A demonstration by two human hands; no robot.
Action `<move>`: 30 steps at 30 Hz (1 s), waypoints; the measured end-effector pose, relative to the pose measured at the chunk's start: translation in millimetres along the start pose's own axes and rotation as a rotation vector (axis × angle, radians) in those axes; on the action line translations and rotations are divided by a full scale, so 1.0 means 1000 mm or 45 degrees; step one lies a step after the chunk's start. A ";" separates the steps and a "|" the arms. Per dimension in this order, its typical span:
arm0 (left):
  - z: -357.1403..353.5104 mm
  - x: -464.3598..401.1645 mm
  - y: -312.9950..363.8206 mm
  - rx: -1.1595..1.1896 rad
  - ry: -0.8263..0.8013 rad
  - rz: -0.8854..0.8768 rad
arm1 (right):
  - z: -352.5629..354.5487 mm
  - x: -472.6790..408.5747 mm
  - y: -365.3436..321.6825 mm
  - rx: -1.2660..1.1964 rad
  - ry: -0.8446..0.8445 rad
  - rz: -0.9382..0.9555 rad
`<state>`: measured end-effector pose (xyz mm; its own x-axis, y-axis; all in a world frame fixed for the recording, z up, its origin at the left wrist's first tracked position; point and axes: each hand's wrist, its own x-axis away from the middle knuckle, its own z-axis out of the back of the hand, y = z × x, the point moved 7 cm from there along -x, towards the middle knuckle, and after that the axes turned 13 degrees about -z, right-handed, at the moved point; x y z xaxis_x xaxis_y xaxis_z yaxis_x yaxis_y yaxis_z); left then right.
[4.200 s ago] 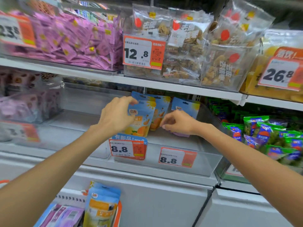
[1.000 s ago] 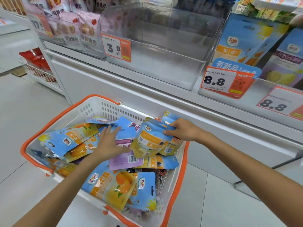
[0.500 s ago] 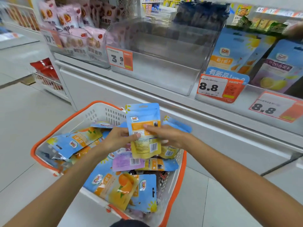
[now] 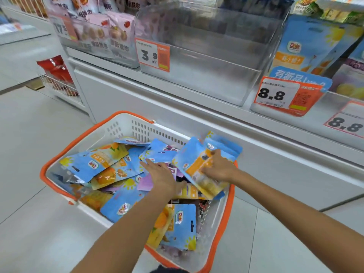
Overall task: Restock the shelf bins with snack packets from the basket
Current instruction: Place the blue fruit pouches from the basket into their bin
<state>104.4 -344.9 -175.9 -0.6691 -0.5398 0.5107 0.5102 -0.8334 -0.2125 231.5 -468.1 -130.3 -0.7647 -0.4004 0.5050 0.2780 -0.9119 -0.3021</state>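
My left hand [image 4: 161, 174] lies flat, fingers spread loose, on the snack packets [image 4: 110, 168] heaped in the basket [image 4: 59, 154]. My right hand [image 4: 218, 168] pinches a blue-and-orange packet [image 4: 193, 164] at the far rim. Beyond, the clear shelf bin [image 4: 206, 56] stands bare.

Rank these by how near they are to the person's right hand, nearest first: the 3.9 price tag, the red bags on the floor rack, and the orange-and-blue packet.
From the right hand:
1. Orange-and-blue packet, under its fingers.
2. 3.9 price tag, up-left on the clear bin.
3. Red bags, far left.
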 end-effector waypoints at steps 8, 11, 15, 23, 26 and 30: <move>0.006 -0.003 -0.060 -0.222 0.018 0.017 | -0.075 0.002 -0.009 0.706 0.007 -0.002; 0.004 0.001 -0.072 -0.218 0.258 -0.040 | -0.079 -0.003 -0.022 0.751 0.132 -0.028; 0.007 0.006 -0.101 0.201 0.481 -0.092 | -0.061 0.001 -0.036 0.579 0.142 0.225; 0.055 0.055 -0.112 2.069 0.543 -0.225 | 0.014 0.059 -0.005 -1.257 -0.957 0.139; 0.085 0.074 -0.082 2.412 0.430 -0.447 | 0.049 0.078 0.003 -1.274 -0.846 0.202; 0.140 0.101 -0.050 2.530 0.539 -0.635 | 0.108 0.108 0.016 -1.255 -0.530 0.362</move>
<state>87.0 -341.7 2.7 -0.8077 -0.5895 -0.0100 -0.1478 0.1860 0.9714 215.8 -536.1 6.9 -0.4399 -0.7515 0.4916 -0.3140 -0.3842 -0.8682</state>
